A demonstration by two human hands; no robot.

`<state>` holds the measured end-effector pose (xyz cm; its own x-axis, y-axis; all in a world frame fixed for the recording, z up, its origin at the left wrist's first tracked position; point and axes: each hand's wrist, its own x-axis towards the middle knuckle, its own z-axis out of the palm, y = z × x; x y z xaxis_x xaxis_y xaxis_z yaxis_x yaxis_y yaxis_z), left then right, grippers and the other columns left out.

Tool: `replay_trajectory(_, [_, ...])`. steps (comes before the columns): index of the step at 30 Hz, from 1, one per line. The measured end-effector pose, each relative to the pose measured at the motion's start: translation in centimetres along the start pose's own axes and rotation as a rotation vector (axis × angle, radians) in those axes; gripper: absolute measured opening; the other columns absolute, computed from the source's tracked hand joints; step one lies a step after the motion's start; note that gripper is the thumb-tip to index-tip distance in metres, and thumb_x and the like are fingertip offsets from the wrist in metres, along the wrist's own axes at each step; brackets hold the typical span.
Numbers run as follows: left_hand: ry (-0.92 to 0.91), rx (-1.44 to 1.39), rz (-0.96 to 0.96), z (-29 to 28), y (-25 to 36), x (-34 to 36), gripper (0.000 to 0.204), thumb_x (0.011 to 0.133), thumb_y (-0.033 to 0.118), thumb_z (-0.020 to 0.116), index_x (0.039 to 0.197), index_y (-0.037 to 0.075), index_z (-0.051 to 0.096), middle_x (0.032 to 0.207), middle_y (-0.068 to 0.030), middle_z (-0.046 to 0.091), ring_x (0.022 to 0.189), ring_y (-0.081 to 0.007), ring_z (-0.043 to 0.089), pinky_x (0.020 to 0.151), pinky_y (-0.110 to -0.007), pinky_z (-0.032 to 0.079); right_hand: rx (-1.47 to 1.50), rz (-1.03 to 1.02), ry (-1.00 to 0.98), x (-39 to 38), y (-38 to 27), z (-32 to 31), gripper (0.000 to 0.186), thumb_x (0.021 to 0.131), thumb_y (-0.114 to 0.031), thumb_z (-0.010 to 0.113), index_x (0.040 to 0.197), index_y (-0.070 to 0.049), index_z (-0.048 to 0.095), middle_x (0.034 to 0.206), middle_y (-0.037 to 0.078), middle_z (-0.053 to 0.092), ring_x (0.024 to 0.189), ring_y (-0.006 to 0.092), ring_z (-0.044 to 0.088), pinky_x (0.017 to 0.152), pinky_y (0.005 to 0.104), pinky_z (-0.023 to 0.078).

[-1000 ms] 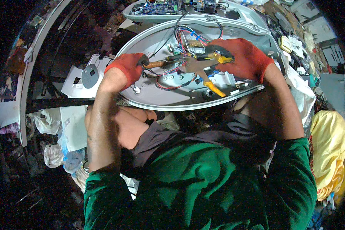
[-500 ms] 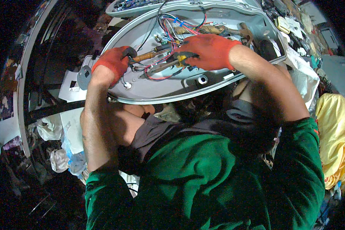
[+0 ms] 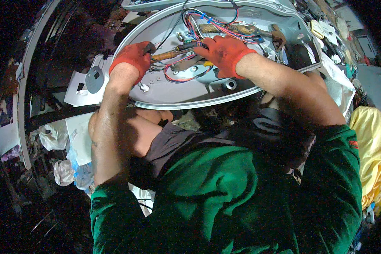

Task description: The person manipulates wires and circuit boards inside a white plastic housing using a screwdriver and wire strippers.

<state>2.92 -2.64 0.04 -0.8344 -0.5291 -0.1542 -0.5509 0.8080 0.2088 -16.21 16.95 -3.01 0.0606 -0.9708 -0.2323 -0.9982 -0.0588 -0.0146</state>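
My left hand [image 3: 129, 59], in a red-and-black glove, is closed around one end of a slim brown tool [image 3: 165, 55] inside the grey curved housing [image 3: 199, 100]. My right hand [image 3: 226, 55], likewise gloved, is curled over the yellow-handled pliers [image 3: 207, 64], whose jaws angle down-left beneath the brown tool and are partly hidden. Red, black and white wires [image 3: 190, 23] loop around both hands. A hammer [image 3: 277, 34] with a worn wooden handle lies inside the housing, above my right hand.
A second grey shell [image 3: 137, 4] is beyond the housing. Left are white sheets [image 3: 74, 84] with a grey plate [image 3: 94, 79], crumpled bags [image 3: 53, 137] and a long rail [image 3: 24, 97]. At right are white sacking [image 3: 338, 93], a yellow sack [image 3: 366, 152] and piled scrap [image 3: 326, 38].
My right hand has moved left, bringing the pliers from an open pose to lying low across the wires. The hammer at the right is now uncovered. My left hand stays on the brown tool.
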Motion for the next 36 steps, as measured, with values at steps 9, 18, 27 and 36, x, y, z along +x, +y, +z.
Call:
replay_trajectory(9, [-0.07,-0.115,-0.02,0.3,-0.7,1.0,0.029,0.086,0.015,0.055,0.113,0.011,0.066,0.103,-0.0177,0.068,0.098,-0.0346,0.064,0.086,-0.042,0.05,0.071,-0.002,-0.075,-0.2,0.6,0.5,0.082,0.069,-0.021,0.078,0.139,-0.01,0.038,0.127,0.019,0.048,0.114,0.0362,0.055,0.094,0.0429,0.049])
replay_trajectory(18, [-0.125,-0.194,-0.028,0.2,-1.6,1.0,0.03,0.084,0.016,0.055,0.112,0.013,0.067,0.103,-0.016,0.068,0.096,-0.0324,0.065,0.085,-0.039,0.05,0.187,0.026,-0.064,-0.8,0.7,-1.6,0.072,0.079,-0.034,0.066,0.142,-0.011,0.041,0.131,0.021,0.05,0.121,0.0377,0.05,0.102,0.044,0.042])
replay_trajectory(27, [-0.311,-0.237,-0.154,-0.4,-1.6,2.4,0.03,0.082,0.016,0.061,0.111,0.015,0.069,0.103,-0.0112,0.07,0.094,-0.0254,0.067,0.084,-0.037,0.051,0.354,-0.23,0.052,1.4,-4.1,-2.8,0.074,0.08,-0.038,0.068,0.142,-0.01,0.04,0.136,0.023,0.046,0.121,0.0421,0.051,0.102,0.0453,0.043])
replay_trajectory(36, [-0.372,-0.166,-0.192,-1.1,-1.0,2.6,0.034,0.08,0.023,0.063,0.112,0.017,0.069,0.108,-0.0108,0.07,0.09,-0.0284,0.069,0.083,-0.039,0.053,0.128,-0.366,0.034,5.2,-4.8,0.4,0.067,0.08,-0.04,0.069,0.138,-0.014,0.047,0.128,0.02,0.049,0.104,0.0375,0.058,0.088,0.045,0.051])
